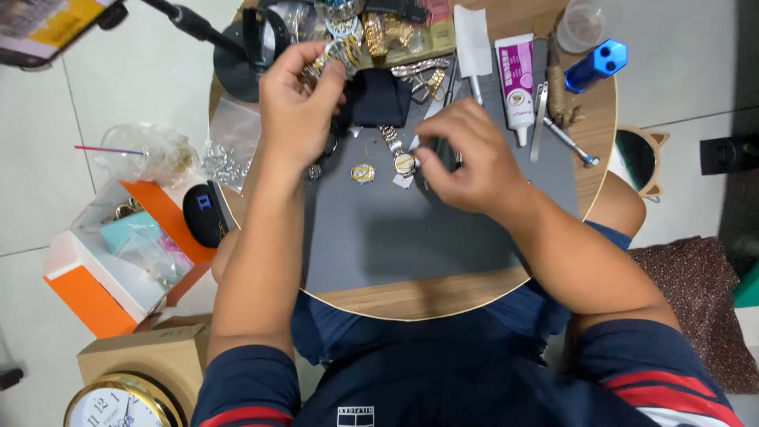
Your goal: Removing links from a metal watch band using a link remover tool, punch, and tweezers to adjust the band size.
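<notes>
A metal watch band (336, 57) is pinched in the grip of the left hand (296, 99) at the far side of the round counter (411, 299). A thin tool (436, 103) is held closed in the right hand (466, 158), just beside a watch head (405, 163) lying on the grey mat (395, 237). Band and head are seen apart; joining appears not yet done.

Home watch-repair corner on a tiled floor. A small round counter (443, 296) fills the frame's middle, carrying a grey work mat (411, 237), loose watches (405, 163) and a glue tube (515, 79). Open cardboard boxes (118, 269) sit lower left.
</notes>
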